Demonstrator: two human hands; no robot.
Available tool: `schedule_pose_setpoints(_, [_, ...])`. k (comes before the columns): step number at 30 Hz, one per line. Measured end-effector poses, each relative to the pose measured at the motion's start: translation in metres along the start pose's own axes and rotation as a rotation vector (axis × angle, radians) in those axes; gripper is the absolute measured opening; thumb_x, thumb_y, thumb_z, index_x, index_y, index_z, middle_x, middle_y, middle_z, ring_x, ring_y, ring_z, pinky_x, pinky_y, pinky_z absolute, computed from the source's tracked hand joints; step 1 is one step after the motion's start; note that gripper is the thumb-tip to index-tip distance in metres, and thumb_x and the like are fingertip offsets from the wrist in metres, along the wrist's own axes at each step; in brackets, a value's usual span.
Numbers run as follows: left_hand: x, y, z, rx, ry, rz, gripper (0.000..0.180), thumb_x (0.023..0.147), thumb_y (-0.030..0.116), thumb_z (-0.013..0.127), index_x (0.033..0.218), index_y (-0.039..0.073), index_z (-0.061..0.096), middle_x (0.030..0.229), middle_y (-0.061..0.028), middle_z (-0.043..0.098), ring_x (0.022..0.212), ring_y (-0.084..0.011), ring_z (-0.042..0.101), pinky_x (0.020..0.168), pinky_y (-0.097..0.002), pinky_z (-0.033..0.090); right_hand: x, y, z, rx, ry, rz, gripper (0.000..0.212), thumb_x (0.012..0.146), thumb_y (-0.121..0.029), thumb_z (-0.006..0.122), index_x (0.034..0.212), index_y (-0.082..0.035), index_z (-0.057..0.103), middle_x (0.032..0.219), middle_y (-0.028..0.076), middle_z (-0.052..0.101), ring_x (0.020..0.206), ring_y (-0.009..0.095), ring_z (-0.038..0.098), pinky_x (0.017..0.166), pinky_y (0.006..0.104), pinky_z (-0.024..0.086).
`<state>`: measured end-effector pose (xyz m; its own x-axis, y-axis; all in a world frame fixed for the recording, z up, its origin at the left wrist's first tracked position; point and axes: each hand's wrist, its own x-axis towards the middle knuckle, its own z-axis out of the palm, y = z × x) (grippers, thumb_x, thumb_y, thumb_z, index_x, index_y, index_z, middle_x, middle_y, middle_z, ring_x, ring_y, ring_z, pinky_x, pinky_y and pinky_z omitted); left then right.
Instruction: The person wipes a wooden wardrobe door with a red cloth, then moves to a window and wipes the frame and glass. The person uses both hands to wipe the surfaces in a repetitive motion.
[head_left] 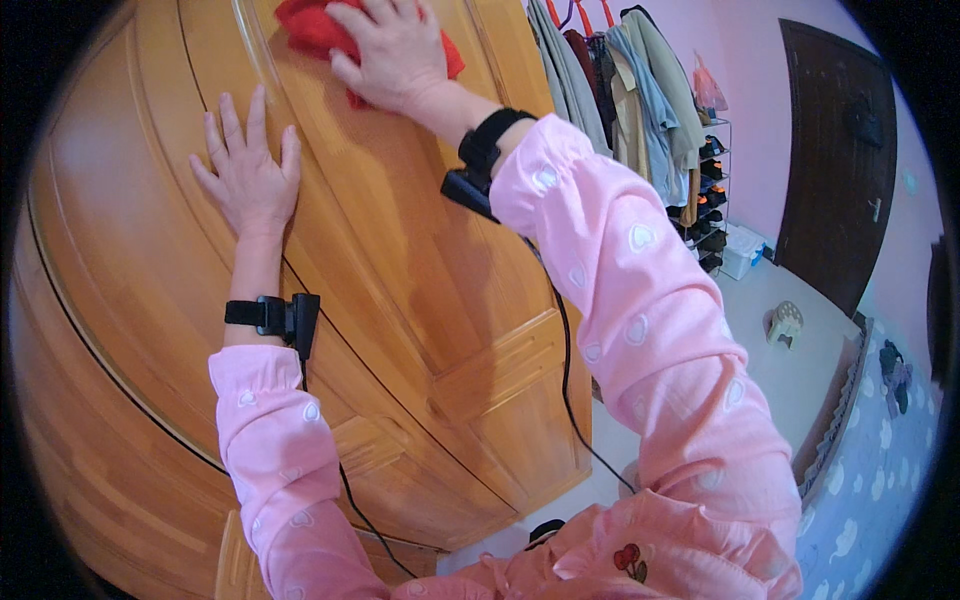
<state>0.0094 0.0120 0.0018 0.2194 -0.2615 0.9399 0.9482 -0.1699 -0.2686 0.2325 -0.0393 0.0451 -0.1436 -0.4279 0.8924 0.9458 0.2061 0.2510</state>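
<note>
A wooden wardrobe [400,260] with panelled, varnished doors fills the left and middle of the view. My left hand [250,175] lies flat against a door with its fingers spread and nothing in it. Higher up and to the right, my right hand [395,60] presses a red cloth [315,35] onto another door panel. The cloth bunches out on both sides of the hand, and part of it is hidden under the palm. Each wrist wears a black strap with a small device and a cable.
To the right of the wardrobe hang several clothes [630,90], beside a shoe rack [708,200]. A white box [742,250] and a small stool [785,322] stand on the floor near a dark door [835,165]. A bed with a blue patterned cover [870,480] is at the lower right.
</note>
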Motion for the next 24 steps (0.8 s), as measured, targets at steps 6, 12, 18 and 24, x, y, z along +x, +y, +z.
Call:
schedule_pose_setpoints(6, [0.002,-0.001,-0.003,0.036,-0.056,0.006,0.056,0.099,0.052,0.052,0.144,0.019,0.057,0.168,-0.0061,0.031,0.154,-0.0304,0.029,0.117,-0.0676,0.020,-0.012,0.004,-0.006,0.038,-0.199,-0.496,0.055,0.085,-0.045,0.072,0.137,-0.031,0.061,0.150,0.000,0.053,0.140,0.022,0.047,0.109,0.0507,0.042])
schedule_pose_setpoints(12, [0.000,-0.001,-0.001,-0.014,-0.005,0.000,0.060,0.099,0.052,0.052,0.155,0.030,0.045,0.168,-0.0055,0.030,0.154,-0.0306,0.028,0.118,-0.0671,0.019,0.014,0.012,0.000,0.126,-0.106,-0.347,0.056,0.086,-0.033,0.069,0.137,-0.012,0.059,0.148,0.016,0.051,0.140,0.035,0.043,0.116,0.0514,0.035])
schedule_pose_setpoints(18, [-0.001,-0.003,0.004,-0.026,0.007,0.002,0.064,0.101,0.052,0.050,0.159,0.030,0.038,0.169,-0.0043,0.029,0.155,-0.0296,0.027,0.121,-0.0642,0.017,0.002,-0.022,0.001,-0.005,-0.079,-0.149,0.053,0.087,-0.038,0.069,0.136,-0.019,0.060,0.148,0.010,0.052,0.139,0.030,0.044,0.113,0.0512,0.038])
schedule_pose_setpoints(24, [-0.001,-0.005,0.007,-0.057,-0.003,-0.016,0.069,0.102,0.054,0.048,0.161,0.021,0.035,0.170,-0.0029,0.028,0.156,-0.0274,0.025,0.121,-0.0631,0.015,-0.010,0.000,-0.006,0.068,-0.170,-0.459,0.051,0.085,-0.045,0.072,0.133,-0.032,0.063,0.145,-0.003,0.056,0.136,0.019,0.049,0.107,0.0488,0.043])
